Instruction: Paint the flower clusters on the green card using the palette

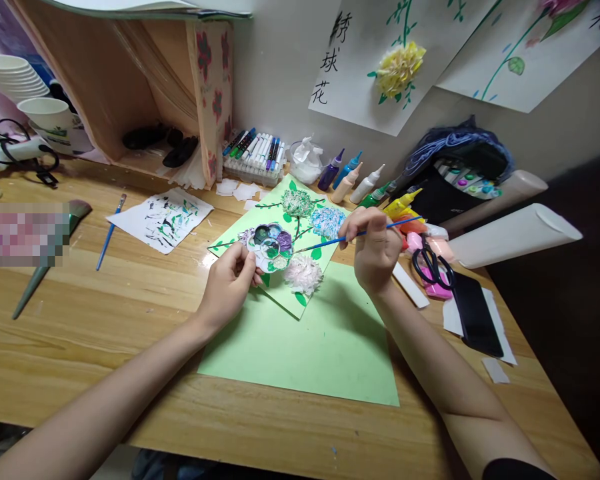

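My left hand (233, 280) grips the edge of a flower-shaped paint palette (270, 247), whose wells hold green, purple and pale paint. A thin blue paintbrush (350, 236) is pinched in my right hand (373, 243), its tip at the palette's right side. Under the palette lies a pale green card (300, 303) with painted stems and leaves. Raised flowers sit on it: a green-white one (297, 203), a blue one (328, 222) and a pinkish-white one (303, 275). A purplish flower is partly hidden behind the palette. A larger green sheet (300, 360) lies beneath the card.
Paint-smeared paper (163, 219) and another blue brush (111, 230) lie to the left. Paint bottles (347, 181) and a box of markers (255, 157) line the back. Black-handled scissors (433, 267) and a black phone-like slab (475, 313) are at right.
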`<state>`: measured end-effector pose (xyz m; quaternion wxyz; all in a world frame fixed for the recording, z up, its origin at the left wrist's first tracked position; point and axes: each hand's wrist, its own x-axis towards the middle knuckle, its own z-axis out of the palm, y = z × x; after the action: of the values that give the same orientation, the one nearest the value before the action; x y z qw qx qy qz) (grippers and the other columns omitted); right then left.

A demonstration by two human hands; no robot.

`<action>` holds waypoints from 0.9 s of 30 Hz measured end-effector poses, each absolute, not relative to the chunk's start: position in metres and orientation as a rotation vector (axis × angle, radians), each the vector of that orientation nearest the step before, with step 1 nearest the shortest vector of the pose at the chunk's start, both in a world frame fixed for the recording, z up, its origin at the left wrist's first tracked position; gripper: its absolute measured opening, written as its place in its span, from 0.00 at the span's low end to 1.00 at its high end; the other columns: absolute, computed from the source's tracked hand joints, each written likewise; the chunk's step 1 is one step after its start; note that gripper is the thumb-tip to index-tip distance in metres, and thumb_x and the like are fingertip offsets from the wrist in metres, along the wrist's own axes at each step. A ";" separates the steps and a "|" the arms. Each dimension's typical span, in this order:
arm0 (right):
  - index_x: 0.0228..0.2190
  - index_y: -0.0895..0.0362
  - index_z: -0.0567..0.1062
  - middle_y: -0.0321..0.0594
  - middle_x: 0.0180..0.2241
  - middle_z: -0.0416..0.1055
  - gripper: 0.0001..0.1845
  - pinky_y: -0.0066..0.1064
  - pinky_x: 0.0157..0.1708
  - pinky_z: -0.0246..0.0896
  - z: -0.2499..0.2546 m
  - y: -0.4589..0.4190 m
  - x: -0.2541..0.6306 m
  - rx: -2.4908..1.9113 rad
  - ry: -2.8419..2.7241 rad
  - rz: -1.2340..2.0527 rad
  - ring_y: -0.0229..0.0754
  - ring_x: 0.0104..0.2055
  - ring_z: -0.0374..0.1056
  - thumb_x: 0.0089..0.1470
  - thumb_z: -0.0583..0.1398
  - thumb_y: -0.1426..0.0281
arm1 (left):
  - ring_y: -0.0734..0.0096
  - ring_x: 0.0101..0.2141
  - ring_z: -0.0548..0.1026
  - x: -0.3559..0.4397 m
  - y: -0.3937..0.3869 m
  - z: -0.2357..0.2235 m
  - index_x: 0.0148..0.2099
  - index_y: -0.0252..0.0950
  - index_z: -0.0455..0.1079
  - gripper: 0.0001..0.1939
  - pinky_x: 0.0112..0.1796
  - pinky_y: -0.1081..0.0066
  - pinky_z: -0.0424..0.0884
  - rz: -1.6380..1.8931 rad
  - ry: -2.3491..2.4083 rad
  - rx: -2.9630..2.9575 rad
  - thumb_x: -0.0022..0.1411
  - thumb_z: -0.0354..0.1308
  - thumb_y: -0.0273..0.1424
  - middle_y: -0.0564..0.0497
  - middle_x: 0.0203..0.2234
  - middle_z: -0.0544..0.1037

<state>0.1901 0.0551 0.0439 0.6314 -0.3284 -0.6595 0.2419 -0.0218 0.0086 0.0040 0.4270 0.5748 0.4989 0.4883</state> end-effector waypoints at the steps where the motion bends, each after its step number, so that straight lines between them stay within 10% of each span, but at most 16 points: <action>1: 0.20 0.54 0.67 0.35 0.18 0.62 0.24 0.34 0.23 0.54 0.043 0.053 0.189 -0.738 -1.536 0.550 0.37 0.21 0.60 0.63 0.49 0.57 | 0.75 0.23 0.71 -0.022 0.008 0.004 0.29 0.38 0.60 0.13 0.28 0.72 0.68 1.220 1.246 1.436 0.67 0.51 0.34 0.56 0.22 0.71; 27: 0.18 0.54 0.65 0.34 0.19 0.61 0.28 0.30 0.22 0.54 0.044 0.067 0.202 -1.052 -1.589 0.462 0.34 0.20 0.58 0.61 0.47 0.50 | 0.75 0.22 0.71 -0.021 0.008 0.002 0.28 0.39 0.59 0.13 0.27 0.73 0.68 1.242 1.265 1.439 0.66 0.51 0.32 0.55 0.21 0.71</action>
<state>0.2024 0.0667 0.0442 0.5568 -0.4456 -0.6731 0.1959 -0.0211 0.0083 0.0017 0.4159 0.5732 0.5038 0.4947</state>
